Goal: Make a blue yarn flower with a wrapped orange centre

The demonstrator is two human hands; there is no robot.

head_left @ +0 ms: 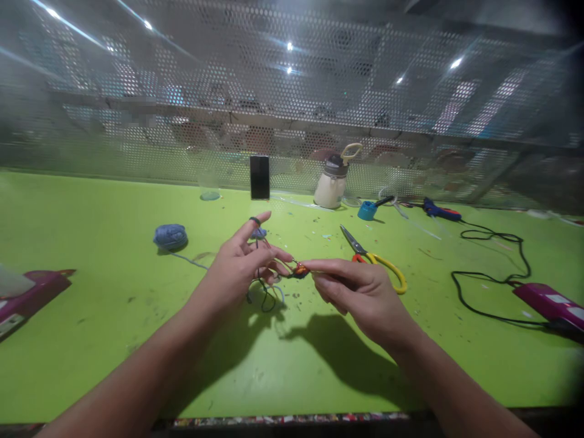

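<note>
A small crocheted piece (pixel 300 272) in orange and dark yarn is between my two hands, above the table. My left hand (pixel 239 261) pinches it at its left side, its index finger raised with dark yarn wound around it. Loose strands (pixel 267 298) of dark and light blue yarn dangle below that hand. My right hand (pixel 365 292) is closed at the piece's right side, around what looks like a thin crochet hook (pixel 295 261); its fingers hide most of the shaft. A ball of blue yarn (pixel 170 236) lies to the left, its strand running toward my left hand.
Scissors (pixel 387 272) with yellow and red handles lie beyond my right hand. Farther back on the green table (pixel 114 280) are a phone (pixel 260 177), a bottle (pixel 331 185), a blue tape roll (pixel 367 211) and a glue gun (pixel 440 210). Purple power strips (pixel 550 304) flank both sides.
</note>
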